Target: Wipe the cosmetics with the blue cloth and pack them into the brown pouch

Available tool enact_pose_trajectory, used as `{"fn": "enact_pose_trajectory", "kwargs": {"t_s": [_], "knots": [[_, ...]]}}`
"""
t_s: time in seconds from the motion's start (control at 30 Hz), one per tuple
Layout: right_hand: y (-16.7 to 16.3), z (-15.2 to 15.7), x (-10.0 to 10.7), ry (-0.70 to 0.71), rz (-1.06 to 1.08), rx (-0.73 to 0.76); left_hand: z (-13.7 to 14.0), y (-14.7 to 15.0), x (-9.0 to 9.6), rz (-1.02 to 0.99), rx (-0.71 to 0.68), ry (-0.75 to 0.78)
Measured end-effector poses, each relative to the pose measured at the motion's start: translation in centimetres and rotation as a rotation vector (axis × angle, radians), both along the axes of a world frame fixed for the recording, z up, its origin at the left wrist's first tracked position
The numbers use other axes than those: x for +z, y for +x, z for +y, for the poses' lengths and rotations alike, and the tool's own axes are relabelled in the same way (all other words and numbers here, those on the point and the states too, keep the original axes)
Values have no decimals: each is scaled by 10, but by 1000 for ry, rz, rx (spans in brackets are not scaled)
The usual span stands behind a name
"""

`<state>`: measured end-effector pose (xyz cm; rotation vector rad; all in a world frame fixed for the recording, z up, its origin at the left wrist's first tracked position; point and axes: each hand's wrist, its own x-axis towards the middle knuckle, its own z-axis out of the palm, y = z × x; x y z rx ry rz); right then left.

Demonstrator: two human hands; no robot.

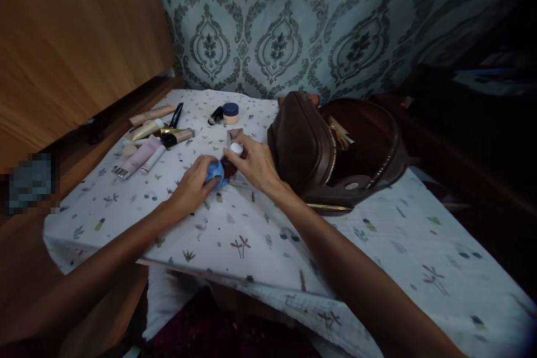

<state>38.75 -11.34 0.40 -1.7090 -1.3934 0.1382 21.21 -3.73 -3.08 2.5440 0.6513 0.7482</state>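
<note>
My left hand point(193, 182) is closed on a blue cloth point(215, 173), which it presses against the side of a small dark reddish bottle point(229, 166). The bottle has a white cap point(236, 149) and leans to the right just above the cloth-covered table. My right hand point(257, 163) grips it near the cap, thumb and fingers around the upper end. A small flat, shiny item point(235, 134) shows just behind my right fingers; its kind is unclear. Right of my right hand stands an unzipped brown leather bag point(300, 140).
On the left of the patterned tablecloth point(251, 246) lie several cosmetic tubes, among them a lilac tube point(140, 156). Farther back stand a jar with a dark blue lid point(230, 113) and a small black item point(215, 116). A wooden cabinet point(84, 39) borders the left; a papered wall point(277, 39) rises behind.
</note>
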Motion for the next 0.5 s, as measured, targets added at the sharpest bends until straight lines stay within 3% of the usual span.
{"fn": "enact_pose_trajectory", "kwargs": {"t_s": [0.3,0.5], "knots": [[-7,-21,2,145,232,29,2,8,13,-90,-148,-316],[-11,-44,26,145,234,79,11,-2,36,-21,-229,-510]]}}
